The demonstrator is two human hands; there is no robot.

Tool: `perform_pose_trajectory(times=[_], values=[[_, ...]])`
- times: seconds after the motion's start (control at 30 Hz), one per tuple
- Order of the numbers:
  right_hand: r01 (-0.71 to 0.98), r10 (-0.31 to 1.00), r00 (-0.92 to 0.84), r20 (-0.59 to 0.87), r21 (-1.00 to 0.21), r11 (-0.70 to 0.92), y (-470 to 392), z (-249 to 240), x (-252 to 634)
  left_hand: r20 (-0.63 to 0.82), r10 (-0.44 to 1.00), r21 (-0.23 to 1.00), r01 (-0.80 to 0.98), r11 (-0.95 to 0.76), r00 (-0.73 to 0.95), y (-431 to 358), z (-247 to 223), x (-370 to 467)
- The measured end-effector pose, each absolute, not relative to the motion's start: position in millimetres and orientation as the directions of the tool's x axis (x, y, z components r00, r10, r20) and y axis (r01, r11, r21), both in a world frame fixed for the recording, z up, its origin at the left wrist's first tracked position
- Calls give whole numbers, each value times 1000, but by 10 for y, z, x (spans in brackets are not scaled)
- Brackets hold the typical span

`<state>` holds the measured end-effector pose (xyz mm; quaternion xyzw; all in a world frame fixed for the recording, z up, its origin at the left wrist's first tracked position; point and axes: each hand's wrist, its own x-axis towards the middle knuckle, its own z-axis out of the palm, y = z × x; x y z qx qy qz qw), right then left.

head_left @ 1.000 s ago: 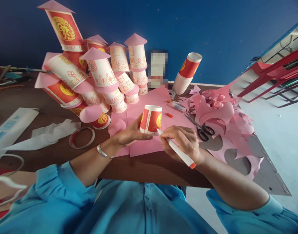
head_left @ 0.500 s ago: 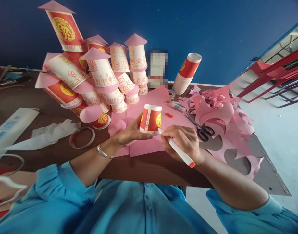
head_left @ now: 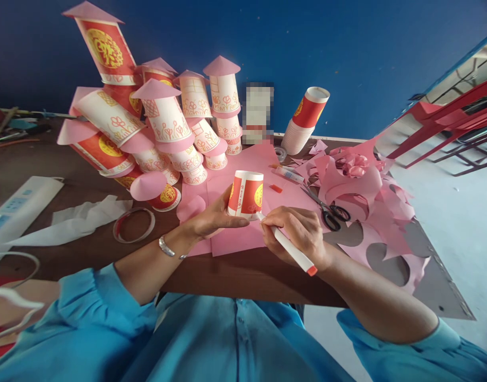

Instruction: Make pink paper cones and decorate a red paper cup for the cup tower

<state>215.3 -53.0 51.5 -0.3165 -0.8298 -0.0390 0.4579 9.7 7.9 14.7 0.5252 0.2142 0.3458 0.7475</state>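
Note:
Upright over the pink sheets [head_left: 235, 237], a red and white paper cup [head_left: 247, 196] with a yellow emblem is held in my left hand [head_left: 215, 217], the thumb lying along its lower front. My right hand [head_left: 293, 233] grips a white marker [head_left: 291, 249] with an orange-red end. The marker's tip meets the lower right rim of the cup. A small orange-red cap [head_left: 276, 188] lies on the pink paper just behind the hands. Decorated cup towers [head_left: 167, 116] with pink cone roofs stand to the left, several bearing drawn flowers.
Black-handled scissors [head_left: 333, 216] and cut pink scraps [head_left: 361, 175] lie at the right. A tall stack of cups [head_left: 305, 119] stands behind. On the left are a tape roll [head_left: 134, 224] and white wrapping [head_left: 80, 220]. The table's front edge [head_left: 247, 289] is near my body.
The marker and my right hand have shifted slightly left, with the tip now lower at the cup's bottom rim. My left hand and the cup have hardly moved.

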Motion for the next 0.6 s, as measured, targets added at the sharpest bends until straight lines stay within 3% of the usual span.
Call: perform_pose_trajectory(times=[0.33,0.6], values=[[562,486,-395,780,-213,799,-535,513,2144,32,750,942,-270,198,661,70,149,99],[512,391,-326,861,-187,838,-535,537,2161,-10,763,945,-243,218,646,67,143,73]])
